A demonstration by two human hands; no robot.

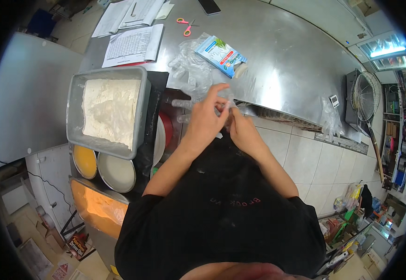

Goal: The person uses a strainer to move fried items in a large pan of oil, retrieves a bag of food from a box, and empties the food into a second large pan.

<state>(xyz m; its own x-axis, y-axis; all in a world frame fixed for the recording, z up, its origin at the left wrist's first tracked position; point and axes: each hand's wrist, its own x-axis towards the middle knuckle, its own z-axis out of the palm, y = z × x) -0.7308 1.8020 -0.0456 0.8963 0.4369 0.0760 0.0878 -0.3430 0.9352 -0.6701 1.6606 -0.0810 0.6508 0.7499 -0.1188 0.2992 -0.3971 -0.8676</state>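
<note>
My left hand (206, 117) and my right hand (245, 131) meet in front of my black shirt, just off the near edge of the steel table. Between their fingertips they pinch a thin transparent plastic glove (182, 104), whose tube-like fingers stick out left of my left hand. Much of the glove is hidden behind my hands. Beyond them on the table lies a blue and white disposable-glove box (220, 56), torn at one end. Beside the box a crumpled heap of transparent plastic (192, 66) reaches the table edge.
At left, a grey plastic tub (140, 115) holds white powder, with a bowl of yellow contents (85, 162), a bowl of whitish contents (116, 173) and an orange-filled tray (98, 204) nearby. Pink-handled scissors (188, 28), papers (133, 45), a phone (209, 6) and a digital timer (334, 101) lie on the table.
</note>
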